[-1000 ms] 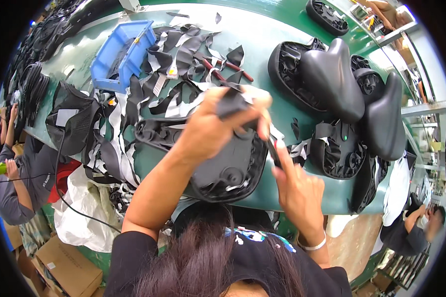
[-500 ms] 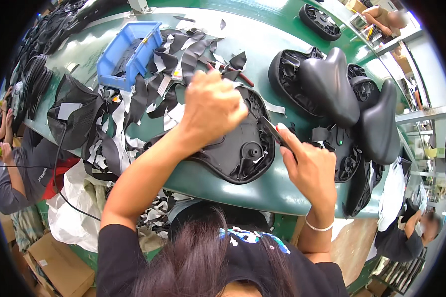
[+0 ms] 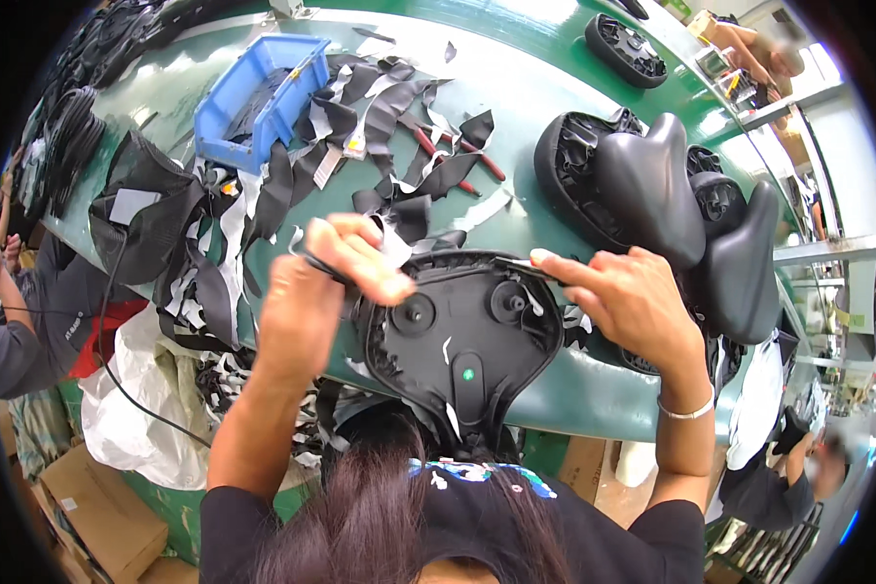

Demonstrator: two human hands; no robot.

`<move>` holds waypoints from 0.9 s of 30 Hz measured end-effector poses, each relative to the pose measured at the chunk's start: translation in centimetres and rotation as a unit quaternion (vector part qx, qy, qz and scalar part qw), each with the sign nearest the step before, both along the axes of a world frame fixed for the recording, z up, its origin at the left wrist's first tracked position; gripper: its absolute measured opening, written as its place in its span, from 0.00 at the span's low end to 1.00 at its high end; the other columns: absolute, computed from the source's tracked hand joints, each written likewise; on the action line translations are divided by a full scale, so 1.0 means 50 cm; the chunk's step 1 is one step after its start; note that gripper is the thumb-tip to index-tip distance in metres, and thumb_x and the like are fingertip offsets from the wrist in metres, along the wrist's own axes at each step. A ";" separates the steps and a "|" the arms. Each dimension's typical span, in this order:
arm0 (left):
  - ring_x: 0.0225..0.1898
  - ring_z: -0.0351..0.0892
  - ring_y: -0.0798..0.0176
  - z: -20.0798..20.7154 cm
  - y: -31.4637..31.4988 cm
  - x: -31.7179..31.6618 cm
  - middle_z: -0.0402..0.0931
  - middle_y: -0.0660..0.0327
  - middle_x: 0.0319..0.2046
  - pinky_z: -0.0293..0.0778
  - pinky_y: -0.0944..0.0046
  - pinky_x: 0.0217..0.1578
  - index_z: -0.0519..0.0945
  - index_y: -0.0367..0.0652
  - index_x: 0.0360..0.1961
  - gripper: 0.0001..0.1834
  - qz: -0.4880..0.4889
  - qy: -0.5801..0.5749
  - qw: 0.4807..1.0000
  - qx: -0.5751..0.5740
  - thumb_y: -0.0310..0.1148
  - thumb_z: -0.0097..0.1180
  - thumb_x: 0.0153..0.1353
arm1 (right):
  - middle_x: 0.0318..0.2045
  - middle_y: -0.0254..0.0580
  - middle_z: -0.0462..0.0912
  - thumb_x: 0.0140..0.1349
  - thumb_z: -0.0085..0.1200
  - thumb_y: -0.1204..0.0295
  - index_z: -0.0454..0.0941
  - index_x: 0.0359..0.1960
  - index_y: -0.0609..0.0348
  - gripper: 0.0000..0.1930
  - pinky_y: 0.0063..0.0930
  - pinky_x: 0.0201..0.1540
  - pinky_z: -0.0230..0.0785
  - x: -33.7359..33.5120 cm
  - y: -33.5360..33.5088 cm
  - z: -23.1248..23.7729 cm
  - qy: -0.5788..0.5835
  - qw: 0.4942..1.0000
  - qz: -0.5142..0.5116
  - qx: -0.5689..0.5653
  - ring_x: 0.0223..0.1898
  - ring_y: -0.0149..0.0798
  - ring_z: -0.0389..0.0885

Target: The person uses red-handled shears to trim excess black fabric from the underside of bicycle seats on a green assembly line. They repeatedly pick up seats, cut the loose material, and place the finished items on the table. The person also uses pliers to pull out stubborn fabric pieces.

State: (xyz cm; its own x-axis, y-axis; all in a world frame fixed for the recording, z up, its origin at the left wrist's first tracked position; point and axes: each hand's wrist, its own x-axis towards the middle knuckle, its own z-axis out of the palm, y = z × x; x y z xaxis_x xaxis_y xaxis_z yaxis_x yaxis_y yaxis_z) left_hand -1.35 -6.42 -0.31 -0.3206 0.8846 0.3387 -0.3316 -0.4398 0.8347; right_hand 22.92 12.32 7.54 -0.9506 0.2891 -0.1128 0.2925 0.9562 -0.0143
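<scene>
A black bicycle saddle (image 3: 462,336) lies underside up in front of me, its narrow nose toward my body and its wide end away. My right hand (image 3: 638,302) holds a thin-bladed knife (image 3: 518,263), index finger stretched along it, with the blade at the saddle's far right rim. My left hand (image 3: 311,297), partly smeared by motion, is closed at the saddle's left side. A narrow black strip of cover material (image 3: 323,268) shows between its fingers. Pale and black scraps lie just past the far rim.
Black and white offcuts (image 3: 273,190) litter the table around a blue bin (image 3: 253,117). Red-handled pliers (image 3: 448,161) lie beyond the saddle. More black saddles (image 3: 652,185) stand at the right, a black mesh bag (image 3: 131,219) at the left. Other people work at both sides.
The saddle has turned so its nose points toward me. My left hand has moved left and down off its middle, uncovering the pliers. My right hand with the knife has shifted slightly right.
</scene>
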 end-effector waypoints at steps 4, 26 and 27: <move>0.37 0.73 0.56 0.100 -0.016 -0.153 0.73 0.53 0.27 0.67 0.53 0.48 0.71 0.38 0.28 0.12 0.101 -0.246 0.954 0.136 0.34 0.43 0.66 | 0.16 0.35 0.69 0.56 0.56 0.66 0.69 0.61 0.36 0.28 0.36 0.28 0.59 0.069 -0.078 -0.001 -0.044 0.994 -0.085 0.056 0.19 0.41 0.68; 0.47 0.76 0.61 0.021 0.048 0.138 0.74 0.49 0.46 0.72 0.63 0.50 0.60 0.29 0.56 0.37 0.158 0.141 0.941 -0.264 0.24 0.63 0.45 | 0.17 0.52 0.77 0.62 0.52 0.67 0.57 0.65 0.57 0.31 0.47 0.19 0.65 0.104 -0.159 -0.177 0.166 0.944 -0.262 -0.109 0.17 0.55 0.76; 0.47 0.76 0.61 0.028 0.033 0.153 0.74 0.50 0.46 0.72 0.63 0.50 0.60 0.30 0.57 0.38 0.165 0.135 0.934 -0.288 0.24 0.63 0.45 | 0.18 0.53 0.77 0.62 0.52 0.67 0.56 0.65 0.59 0.31 0.49 0.20 0.65 0.104 -0.189 -0.173 0.155 0.936 -0.284 -0.136 0.17 0.57 0.76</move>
State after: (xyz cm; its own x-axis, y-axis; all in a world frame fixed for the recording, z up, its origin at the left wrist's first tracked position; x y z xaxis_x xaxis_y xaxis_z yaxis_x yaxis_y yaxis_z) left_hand 6.31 -4.75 1.08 -0.5803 0.8126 -0.0546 -0.0012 0.0662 0.9978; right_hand 28.11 2.89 -1.12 -0.6508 0.7593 0.0000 0.6950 0.5957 -0.4026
